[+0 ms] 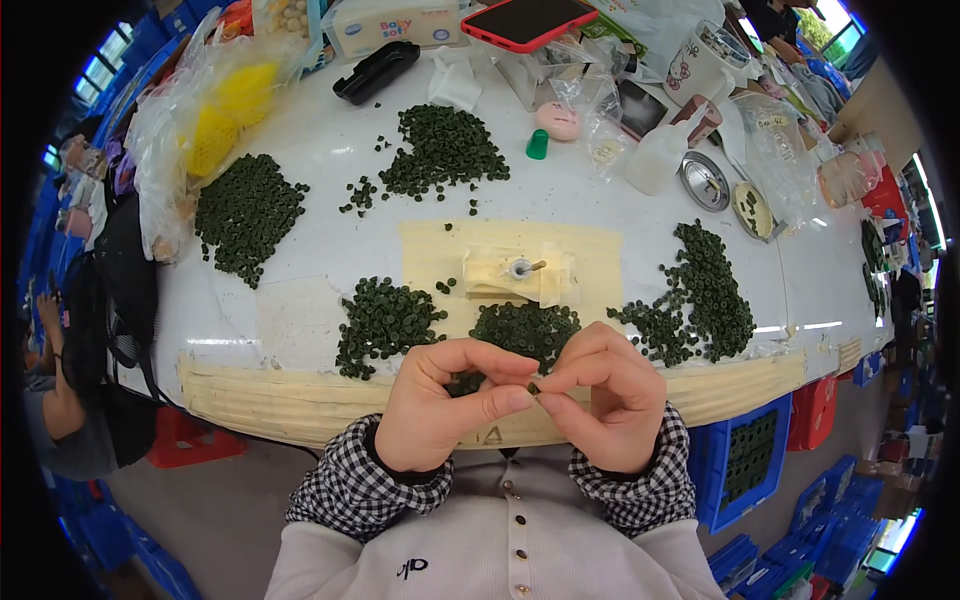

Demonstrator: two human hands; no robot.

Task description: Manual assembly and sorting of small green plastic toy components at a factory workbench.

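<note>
Close to the table's front edge, my left hand (435, 402) and my right hand (610, 398) meet, their thumbs and index fingers pinching one small dark green part (533, 388). Its exact shape is mostly covered by the fingertips. Just beyond them lies a heap of small dark green ring-like parts (525, 328), partly hidden by my hands. Similar heaps flank it, a left heap (385, 320) and a right heap (710, 290). Behind the middle heap, a tape-wrapped block (488, 272) with an upright-looking round metal piece and thin pin (522, 268) sits on yellowish tape.
Farther back are two more heaps (445, 150) (250, 210), a black tray-like case (377, 72), a red-edged phone (528, 22), a green cap (537, 145), a white mug (705, 62) and a round tin (704, 181). A blue crate (712, 470) stands below the table's right edge.
</note>
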